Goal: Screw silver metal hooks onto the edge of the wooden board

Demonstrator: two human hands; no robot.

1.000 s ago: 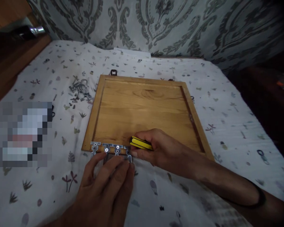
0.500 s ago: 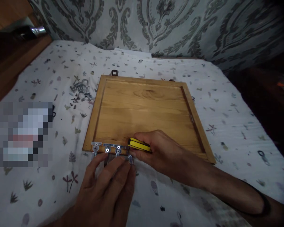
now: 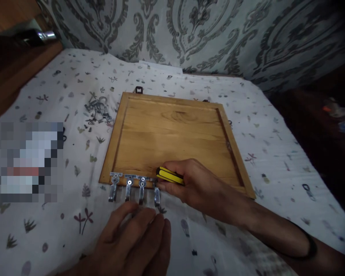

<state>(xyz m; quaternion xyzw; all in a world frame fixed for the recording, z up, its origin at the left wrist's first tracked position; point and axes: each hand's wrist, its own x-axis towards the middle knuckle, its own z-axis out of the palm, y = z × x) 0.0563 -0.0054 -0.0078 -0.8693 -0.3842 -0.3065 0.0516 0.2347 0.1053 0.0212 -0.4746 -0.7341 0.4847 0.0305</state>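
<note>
A framed wooden board (image 3: pixel 172 134) lies on the patterned white cloth. Along its near left edge sit several metal hooks (image 3: pixel 142 189), with screws showing in their plates. My right hand (image 3: pixel 191 182) grips a yellow-and-black screwdriver (image 3: pixel 170 175) by its handle, beside the rightmost hook (image 3: pixel 156 193); the tool's tip is hidden. Just below the hooks, my left hand (image 3: pixel 135 239) hovers with bent, parted fingers and nothing visible in them.
Loose hooks and screws (image 3: pixel 99 109) are heaped left of the board. Two dark hangers, one of them this bracket (image 3: pixel 138 90), stick out from its far edge. A blurred-out object (image 3: pixel 31 161) lies at the left. Patterned fabric (image 3: pixel 184 30) rises behind.
My left hand has let go of the hooks and drawn back toward me, uncovering their lower ends. My right hand and the screwdriver stay at the rightmost hook.
</note>
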